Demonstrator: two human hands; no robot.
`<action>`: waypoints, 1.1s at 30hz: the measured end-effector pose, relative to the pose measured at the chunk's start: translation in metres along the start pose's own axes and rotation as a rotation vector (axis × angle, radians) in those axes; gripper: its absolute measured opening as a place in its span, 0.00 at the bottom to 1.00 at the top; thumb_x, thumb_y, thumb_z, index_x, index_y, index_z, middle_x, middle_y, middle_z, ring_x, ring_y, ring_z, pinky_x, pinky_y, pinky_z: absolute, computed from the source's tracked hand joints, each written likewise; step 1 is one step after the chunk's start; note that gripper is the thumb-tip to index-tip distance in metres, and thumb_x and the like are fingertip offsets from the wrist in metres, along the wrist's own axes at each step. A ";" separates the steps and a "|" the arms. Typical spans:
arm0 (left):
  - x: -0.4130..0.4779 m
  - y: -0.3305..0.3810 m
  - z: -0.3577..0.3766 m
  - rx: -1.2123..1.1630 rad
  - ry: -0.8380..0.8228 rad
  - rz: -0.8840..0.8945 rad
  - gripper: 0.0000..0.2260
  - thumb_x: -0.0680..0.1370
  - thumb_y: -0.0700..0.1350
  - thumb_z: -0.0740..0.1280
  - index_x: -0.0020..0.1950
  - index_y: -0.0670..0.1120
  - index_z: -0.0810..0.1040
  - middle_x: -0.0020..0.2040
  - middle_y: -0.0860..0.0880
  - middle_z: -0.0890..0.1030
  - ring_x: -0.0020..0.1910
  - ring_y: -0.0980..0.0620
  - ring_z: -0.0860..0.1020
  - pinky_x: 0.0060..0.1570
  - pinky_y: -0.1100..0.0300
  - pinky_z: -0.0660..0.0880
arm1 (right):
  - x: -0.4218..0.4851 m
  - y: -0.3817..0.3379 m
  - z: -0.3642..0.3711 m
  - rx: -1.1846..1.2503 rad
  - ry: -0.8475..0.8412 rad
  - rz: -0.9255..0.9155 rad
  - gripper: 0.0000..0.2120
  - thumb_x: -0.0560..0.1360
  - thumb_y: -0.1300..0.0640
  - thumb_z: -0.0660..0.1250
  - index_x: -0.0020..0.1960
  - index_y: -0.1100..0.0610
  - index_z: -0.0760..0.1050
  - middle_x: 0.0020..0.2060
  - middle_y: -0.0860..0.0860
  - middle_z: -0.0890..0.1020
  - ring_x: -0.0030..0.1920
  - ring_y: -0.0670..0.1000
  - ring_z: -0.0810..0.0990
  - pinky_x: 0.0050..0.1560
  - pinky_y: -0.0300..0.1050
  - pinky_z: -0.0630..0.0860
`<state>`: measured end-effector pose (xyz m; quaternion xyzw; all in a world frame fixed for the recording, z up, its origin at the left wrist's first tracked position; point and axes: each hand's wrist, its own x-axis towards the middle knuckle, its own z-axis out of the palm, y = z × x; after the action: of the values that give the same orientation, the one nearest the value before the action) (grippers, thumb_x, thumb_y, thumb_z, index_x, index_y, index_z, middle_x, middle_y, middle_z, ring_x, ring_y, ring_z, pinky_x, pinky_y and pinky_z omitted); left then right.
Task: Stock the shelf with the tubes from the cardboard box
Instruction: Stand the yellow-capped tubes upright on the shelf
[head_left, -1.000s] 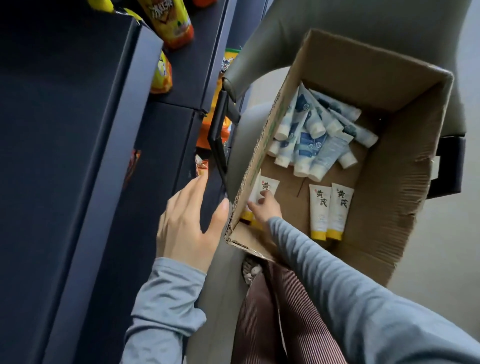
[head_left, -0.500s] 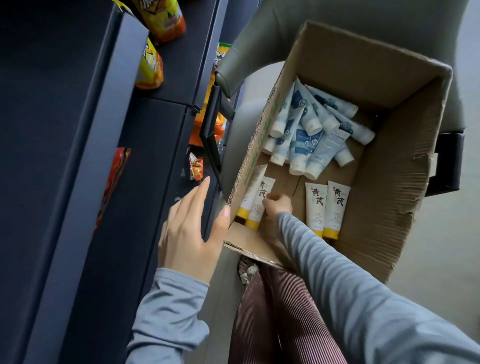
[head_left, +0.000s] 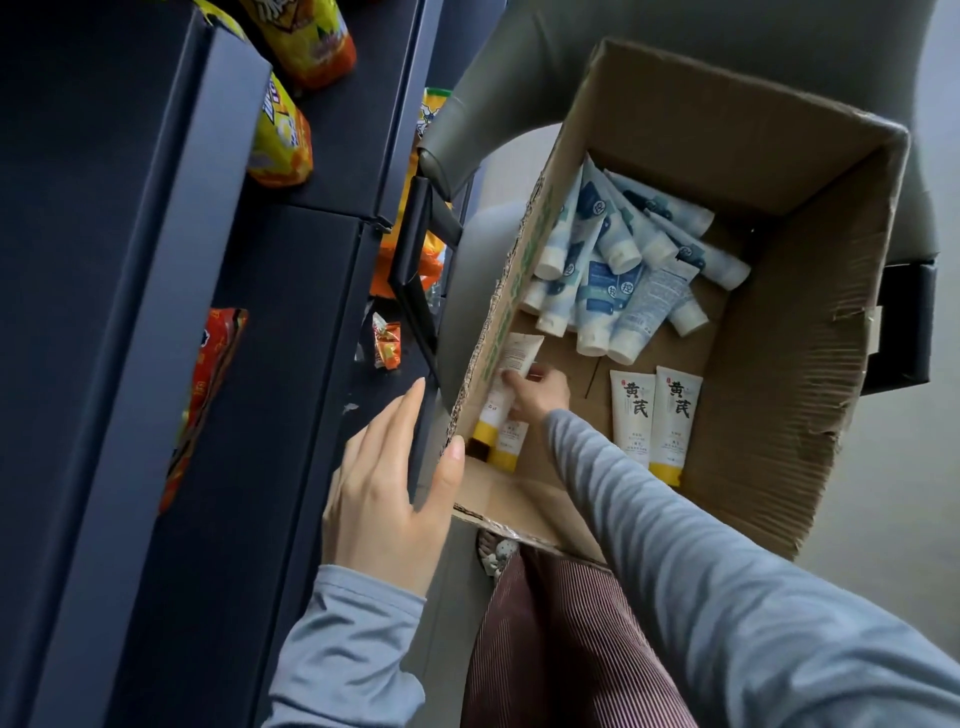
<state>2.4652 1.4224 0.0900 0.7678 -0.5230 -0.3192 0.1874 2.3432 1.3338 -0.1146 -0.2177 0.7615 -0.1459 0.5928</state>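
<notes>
Since half a second ago, the right hand (head_left: 537, 395) has closed round one white tube with a yellow cap, the held tube (head_left: 514, 358), and tipped it so its printed back shows; the left hand (head_left: 384, 499) has stayed put. On the left stands the dark shelf (head_left: 156, 364), with orange and yellow snack bags (head_left: 280, 135) on it. The cardboard box (head_left: 810, 364) sits open on a grey chair (head_left: 498, 78). At its far end lies a heap of blue-and-white tubes (head_left: 613, 270). Near the middle, a pair of white-and-yellow tubes (head_left: 654, 415) lies flat, side by side. The held tube is against the box's left wall, with a second tube (head_left: 511, 441) just beside it. The left hand is relaxed and holds nothing, its fingers straight and its thumb at the box's near left corner.
</notes>
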 end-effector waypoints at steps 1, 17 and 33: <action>0.001 -0.001 0.000 -0.002 0.004 -0.004 0.32 0.70 0.63 0.52 0.70 0.49 0.68 0.66 0.54 0.73 0.63 0.58 0.67 0.60 0.63 0.64 | -0.003 0.000 -0.005 0.072 -0.016 -0.013 0.18 0.75 0.61 0.68 0.62 0.65 0.71 0.57 0.60 0.79 0.56 0.60 0.79 0.57 0.58 0.77; 0.014 0.038 0.013 -0.110 -0.076 0.196 0.25 0.72 0.48 0.65 0.69 0.43 0.68 0.65 0.46 0.73 0.63 0.54 0.71 0.62 0.63 0.65 | -0.136 -0.065 -0.107 0.466 -0.444 -0.389 0.11 0.67 0.53 0.72 0.49 0.52 0.78 0.50 0.51 0.84 0.54 0.51 0.82 0.44 0.45 0.81; 0.012 0.028 0.017 0.011 0.058 0.179 0.31 0.66 0.42 0.76 0.67 0.46 0.71 0.59 0.49 0.79 0.53 0.52 0.78 0.44 0.61 0.74 | -0.177 -0.065 -0.084 0.515 -0.440 -0.365 0.15 0.67 0.58 0.71 0.52 0.61 0.75 0.49 0.53 0.84 0.49 0.49 0.84 0.43 0.39 0.80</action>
<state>2.4374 1.4017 0.0915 0.7278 -0.5858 -0.2759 0.2258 2.3087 1.3640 0.0870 -0.2198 0.5033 -0.3854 0.7415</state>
